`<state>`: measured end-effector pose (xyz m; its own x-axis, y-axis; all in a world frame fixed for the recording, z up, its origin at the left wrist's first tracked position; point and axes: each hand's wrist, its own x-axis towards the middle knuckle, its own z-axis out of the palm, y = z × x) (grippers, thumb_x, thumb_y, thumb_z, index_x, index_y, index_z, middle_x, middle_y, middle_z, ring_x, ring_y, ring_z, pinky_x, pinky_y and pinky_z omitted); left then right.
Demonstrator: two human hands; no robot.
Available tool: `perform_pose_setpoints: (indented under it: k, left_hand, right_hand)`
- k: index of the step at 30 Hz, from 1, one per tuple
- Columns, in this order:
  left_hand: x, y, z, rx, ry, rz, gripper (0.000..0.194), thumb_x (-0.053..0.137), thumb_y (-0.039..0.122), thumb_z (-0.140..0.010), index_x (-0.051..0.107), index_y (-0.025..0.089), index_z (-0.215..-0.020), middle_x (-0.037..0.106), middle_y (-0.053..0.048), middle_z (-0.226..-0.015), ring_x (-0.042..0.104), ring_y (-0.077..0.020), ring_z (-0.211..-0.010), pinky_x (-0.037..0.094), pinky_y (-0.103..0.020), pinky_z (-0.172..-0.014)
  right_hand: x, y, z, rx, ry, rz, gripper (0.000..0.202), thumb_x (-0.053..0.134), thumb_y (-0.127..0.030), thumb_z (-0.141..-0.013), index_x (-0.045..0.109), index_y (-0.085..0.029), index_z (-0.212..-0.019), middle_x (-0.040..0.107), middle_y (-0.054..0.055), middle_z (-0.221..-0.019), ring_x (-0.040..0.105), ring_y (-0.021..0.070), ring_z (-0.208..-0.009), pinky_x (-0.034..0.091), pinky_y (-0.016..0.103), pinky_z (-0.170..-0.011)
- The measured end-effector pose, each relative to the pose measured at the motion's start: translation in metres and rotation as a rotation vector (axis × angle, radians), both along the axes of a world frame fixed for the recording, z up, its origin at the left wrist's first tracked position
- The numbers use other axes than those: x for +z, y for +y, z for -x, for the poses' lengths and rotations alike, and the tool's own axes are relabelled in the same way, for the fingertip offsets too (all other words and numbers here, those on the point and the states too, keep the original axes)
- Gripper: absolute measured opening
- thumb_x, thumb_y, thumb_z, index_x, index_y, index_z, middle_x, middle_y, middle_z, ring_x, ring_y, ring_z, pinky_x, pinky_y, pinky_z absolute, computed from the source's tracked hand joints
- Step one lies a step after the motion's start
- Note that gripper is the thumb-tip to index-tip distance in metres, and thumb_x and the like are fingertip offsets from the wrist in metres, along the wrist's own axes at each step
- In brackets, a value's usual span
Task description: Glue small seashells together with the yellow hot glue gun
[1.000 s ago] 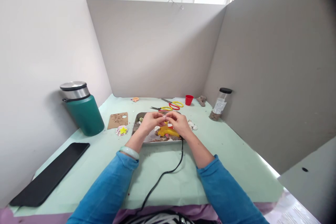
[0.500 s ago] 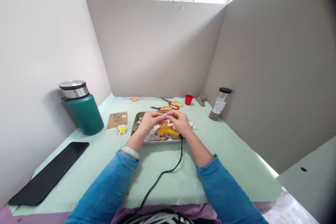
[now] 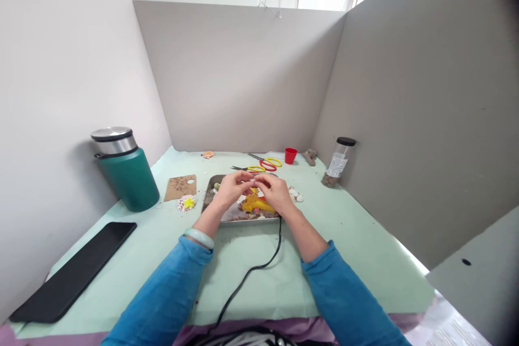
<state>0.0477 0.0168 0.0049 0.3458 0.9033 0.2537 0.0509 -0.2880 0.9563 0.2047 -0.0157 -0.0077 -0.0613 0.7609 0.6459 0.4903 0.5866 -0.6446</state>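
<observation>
My left hand [image 3: 232, 189] and my right hand [image 3: 276, 192] meet above a metal tray [image 3: 239, 221], thumbs and fingers pinched together. Between the fingertips shows a tiny whitish piece, too small to name. Below the hands, a yellow hot glue gun [image 3: 256, 203] lies in the tray, its black cord [image 3: 253, 268] trailing toward me. Small shells and brown bits lie around it, partly hidden by my hands. Left of the tray rests a round speckled piece [image 3: 181, 207] with a yellow star [image 3: 188, 203] on it.
Scissors [image 3: 270, 164] and a red cup [image 3: 291, 155] stand behind the tray. To the left are a brown card [image 3: 178, 188], a green bottle [image 3: 132, 178] and a black flat case [image 3: 75, 273]. White shells [image 3: 297, 195] and a black-lidded jar [image 3: 339, 163] are on the right. Grey panels enclose the table.
The view has tilted slightly. Both hands stay pinched over the tray, with only small shifts of the fingers.
</observation>
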Motion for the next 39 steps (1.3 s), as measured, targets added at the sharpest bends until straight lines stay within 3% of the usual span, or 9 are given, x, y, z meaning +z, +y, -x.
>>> perform_pose_setpoints:
  k: [4,8,16,20,34,39]
  left_hand:
    - [-0.0013,0.0011,0.0003,0.012,-0.051,-0.019,0.033,0.07,0.037,-0.067,0.058,0.014,-0.087,0.064,-0.002,-0.074,0.061,-0.0117,-0.057,0.052,-0.027,-0.058]
    - [-0.0022,0.002,0.0012,0.008,-0.017,-0.054,0.032,0.068,0.038,-0.069,0.058,0.014,-0.087,0.064,-0.002,-0.073,0.062,-0.0127,-0.058,0.052,-0.026,-0.058]
    - [-0.0011,-0.0024,0.0027,0.105,0.357,-0.31,0.016,0.058,0.033,-0.076,0.06,0.019,-0.084,0.066,-0.002,-0.079,0.065,-0.0143,-0.066,0.048,-0.023,-0.059]
    - [0.0,-0.0035,0.003,0.142,0.433,-0.375,0.012,0.057,0.029,-0.076,0.06,0.019,-0.083,0.066,-0.001,-0.078,0.065,-0.0144,-0.068,0.047,-0.022,-0.06]
    - [-0.0058,0.0027,0.0037,0.074,0.281,-0.259,0.019,0.062,0.035,-0.073,0.061,0.017,-0.079,0.065,-0.001,-0.069,0.064,-0.0144,-0.063,0.049,-0.023,-0.06]
    - [-0.0017,0.0013,0.0046,0.006,0.219,-0.173,0.024,0.06,0.036,-0.074,0.064,0.015,-0.084,0.065,-0.002,-0.065,0.063,-0.014,-0.06,0.05,-0.024,-0.058]
  right_hand:
    - [-0.0025,0.0021,-0.0009,-0.046,-0.009,0.054,0.021,0.054,-0.033,-0.083,0.061,-0.021,-0.099,0.068,0.002,-0.085,0.061,0.0146,-0.073,0.042,0.025,-0.068]
    - [-0.0034,0.0025,-0.0018,-0.118,-0.144,0.043,0.02,0.051,-0.037,-0.085,0.063,-0.02,-0.084,0.066,0.001,-0.076,0.056,0.0138,-0.065,0.038,0.024,-0.06]
    - [-0.0041,0.0026,-0.0016,-0.202,-0.306,-0.08,0.013,0.052,-0.027,-0.085,0.061,-0.02,-0.078,0.065,0.002,-0.078,0.056,0.0153,-0.073,0.036,0.025,-0.064]
    - [-0.0029,0.0015,-0.0014,-0.242,-0.406,-0.119,0.011,0.055,-0.024,-0.083,0.06,-0.02,-0.075,0.064,0.002,-0.078,0.055,0.016,-0.074,0.034,0.026,-0.063]
    - [-0.0038,0.0012,-0.0027,-0.211,-0.415,-0.131,0.01,0.054,-0.022,-0.084,0.061,-0.02,-0.078,0.064,0.003,-0.082,0.056,0.0159,-0.075,0.035,0.026,-0.063]
    - [-0.0053,0.0027,-0.0039,-0.202,-0.391,-0.125,0.011,0.052,-0.021,-0.084,0.062,-0.021,-0.078,0.064,0.003,-0.082,0.056,0.0162,-0.076,0.036,0.026,-0.064]
